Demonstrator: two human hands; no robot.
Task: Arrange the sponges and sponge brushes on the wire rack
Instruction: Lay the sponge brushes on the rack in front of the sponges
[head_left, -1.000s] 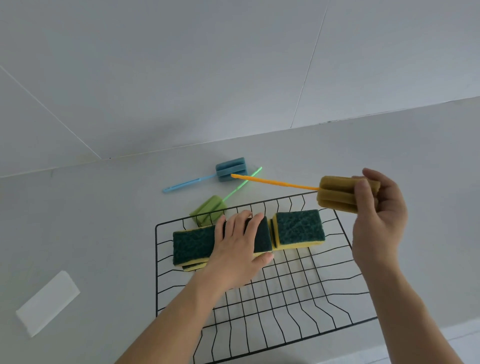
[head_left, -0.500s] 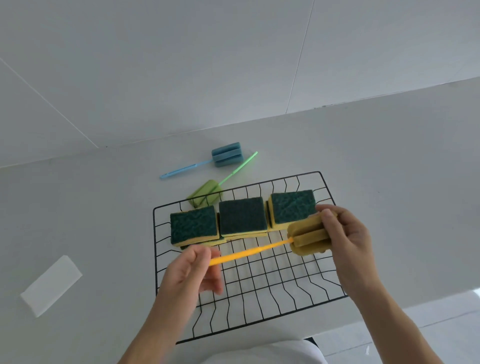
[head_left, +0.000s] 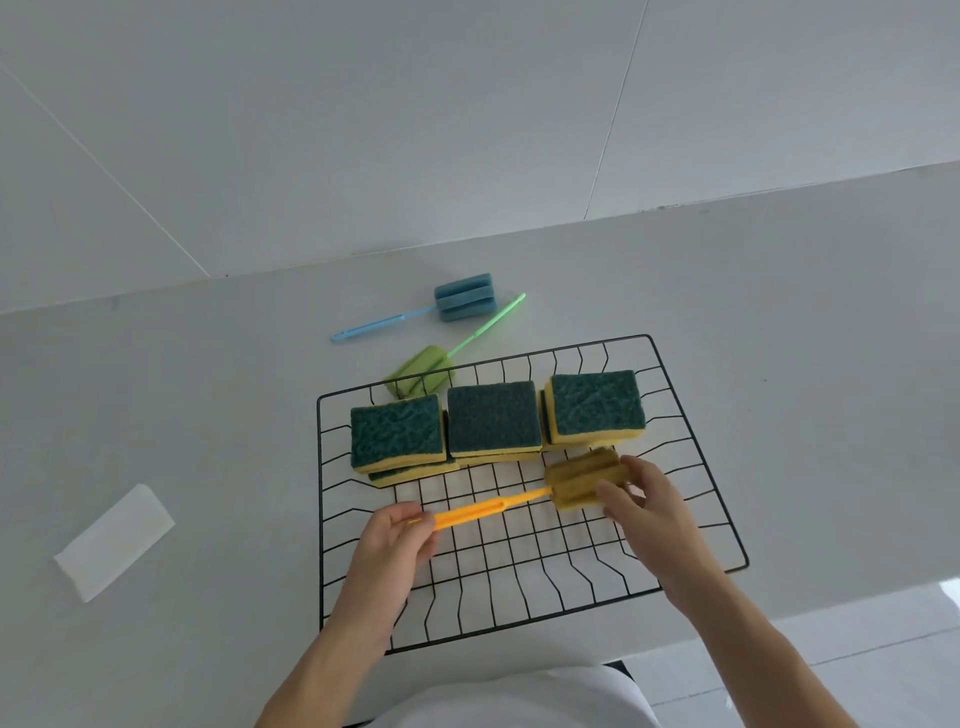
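A black wire rack (head_left: 691, 441) lies on the white counter. Along its far side sit three green-topped yellow sponges, left (head_left: 397, 434), middle (head_left: 492, 423) and right (head_left: 596, 408), with more sponges partly hidden beneath them. An orange sponge brush (head_left: 493, 506) lies across the rack just in front of them. My left hand (head_left: 397, 535) pinches the end of its handle. My right hand (head_left: 641, 506) grips its yellow foam head (head_left: 579, 478). Behind the rack lie a green sponge brush (head_left: 423, 371) and a blue sponge brush (head_left: 462, 304).
A white folded cloth or paper (head_left: 114, 540) lies on the counter to the left of the rack. A white wall rises behind the counter. The counter's front edge runs below the rack, with floor beyond at the lower right.
The orange brush came down from above the rack's right side onto the rack. My left hand left the middle sponge and took the brush's handle end.
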